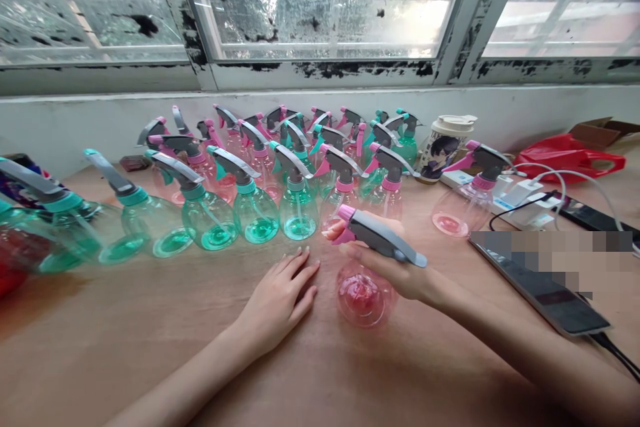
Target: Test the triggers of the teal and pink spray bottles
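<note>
My right hand (390, 262) is wrapped round the neck of a pink spray bottle (365, 297), below its grey and pink trigger head. The bottle is tilted a little, and its clear pink base faces me. Flat on the wooden table (190, 347) lies my left hand (285, 287), fingers stretched out, just left of that bottle and holding nothing. Beyond both hands stands a front row of green spray bottles (256, 214), with pink spray bottles (385, 197) at its right end. Another pink spray bottle (463, 207) stands apart on the right.
More pink and green bottles crowd the back by the wall. At right are a lidded cup (443, 147), a power strip (520, 197) with cables, a red plastic bag (565, 157) and a phone (545, 290). A red object (13, 260) sits at the left edge.
</note>
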`<action>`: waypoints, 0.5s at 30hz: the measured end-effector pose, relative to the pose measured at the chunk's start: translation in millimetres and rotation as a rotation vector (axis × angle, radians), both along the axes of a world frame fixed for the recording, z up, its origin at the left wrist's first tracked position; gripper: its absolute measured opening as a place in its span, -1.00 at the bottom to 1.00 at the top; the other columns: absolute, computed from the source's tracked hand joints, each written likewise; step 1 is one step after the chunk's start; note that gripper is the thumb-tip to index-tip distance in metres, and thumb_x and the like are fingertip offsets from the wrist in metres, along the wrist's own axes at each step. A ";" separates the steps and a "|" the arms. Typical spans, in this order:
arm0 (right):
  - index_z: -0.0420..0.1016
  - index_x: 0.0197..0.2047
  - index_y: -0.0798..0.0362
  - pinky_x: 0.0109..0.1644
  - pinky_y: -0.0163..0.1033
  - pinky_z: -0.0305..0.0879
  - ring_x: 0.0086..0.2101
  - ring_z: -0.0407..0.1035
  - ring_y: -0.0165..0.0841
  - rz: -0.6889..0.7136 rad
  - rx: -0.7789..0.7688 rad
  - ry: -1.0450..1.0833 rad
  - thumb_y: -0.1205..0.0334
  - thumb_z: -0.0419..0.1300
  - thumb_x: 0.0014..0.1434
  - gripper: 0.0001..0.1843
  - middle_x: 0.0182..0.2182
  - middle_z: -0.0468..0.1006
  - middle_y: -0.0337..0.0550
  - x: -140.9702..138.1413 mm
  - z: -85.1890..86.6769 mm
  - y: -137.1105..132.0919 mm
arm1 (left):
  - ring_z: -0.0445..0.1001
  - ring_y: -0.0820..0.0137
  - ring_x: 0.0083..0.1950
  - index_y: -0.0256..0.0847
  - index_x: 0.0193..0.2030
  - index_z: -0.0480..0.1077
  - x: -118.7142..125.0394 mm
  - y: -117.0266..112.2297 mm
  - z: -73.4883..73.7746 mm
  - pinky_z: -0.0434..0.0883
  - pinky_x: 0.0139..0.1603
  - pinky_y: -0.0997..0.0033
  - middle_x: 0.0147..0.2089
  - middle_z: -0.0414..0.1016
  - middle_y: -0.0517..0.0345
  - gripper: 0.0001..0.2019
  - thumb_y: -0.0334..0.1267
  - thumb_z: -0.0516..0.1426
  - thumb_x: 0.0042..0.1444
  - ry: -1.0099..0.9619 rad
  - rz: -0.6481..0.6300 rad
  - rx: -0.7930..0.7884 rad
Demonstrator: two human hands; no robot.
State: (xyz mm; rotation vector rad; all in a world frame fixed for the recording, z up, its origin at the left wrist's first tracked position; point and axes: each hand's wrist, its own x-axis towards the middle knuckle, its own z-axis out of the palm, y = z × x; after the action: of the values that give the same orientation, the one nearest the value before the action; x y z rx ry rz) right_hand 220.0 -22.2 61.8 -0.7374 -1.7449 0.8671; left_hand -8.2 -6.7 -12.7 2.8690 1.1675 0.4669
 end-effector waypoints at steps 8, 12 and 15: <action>0.50 -0.12 0.04 -0.11 -0.11 0.45 -0.24 0.52 -0.27 -0.016 0.064 0.011 0.21 0.21 0.23 -0.83 -0.22 0.61 -0.10 0.9 -3.5 0.9 | 0.29 0.05 0.32 -0.25 0.22 0.37 -0.6 -0.1 -0.6 0.26 0.29 -0.08 0.32 0.30 -0.16 -0.62 -0.21 -0.01 0.35 -0.037 -0.006 -0.014; 0.48 -0.14 0.04 -0.18 -0.16 0.42 -0.34 0.47 -0.34 -0.024 0.041 -0.001 0.22 0.17 0.27 -0.87 -0.31 0.58 -0.16 0.2 -2.4 -0.5 | 0.28 0.06 0.33 -0.27 0.23 0.36 0.1 -0.1 0.0 0.25 0.29 -0.07 0.33 0.29 -0.17 -0.61 -0.21 -0.02 0.35 -0.006 -0.004 -0.006; 0.45 -0.22 0.04 -0.32 -0.24 0.35 -0.46 0.36 -0.41 -0.048 0.038 -0.017 0.26 0.17 0.27 -0.94 -0.43 0.49 -0.25 -0.9 0.9 -2.0 | 0.27 0.04 0.33 -0.31 0.23 0.36 0.6 0.1 0.5 0.25 0.29 -0.08 0.32 0.29 -0.21 -0.61 -0.23 -0.02 0.35 0.012 -0.007 -0.003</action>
State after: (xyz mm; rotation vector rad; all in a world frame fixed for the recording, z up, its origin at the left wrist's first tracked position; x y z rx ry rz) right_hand 219.1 -24.2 62.7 -0.7602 -1.7469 0.7961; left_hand -7.6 -6.6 -12.2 2.8763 1.1585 0.4478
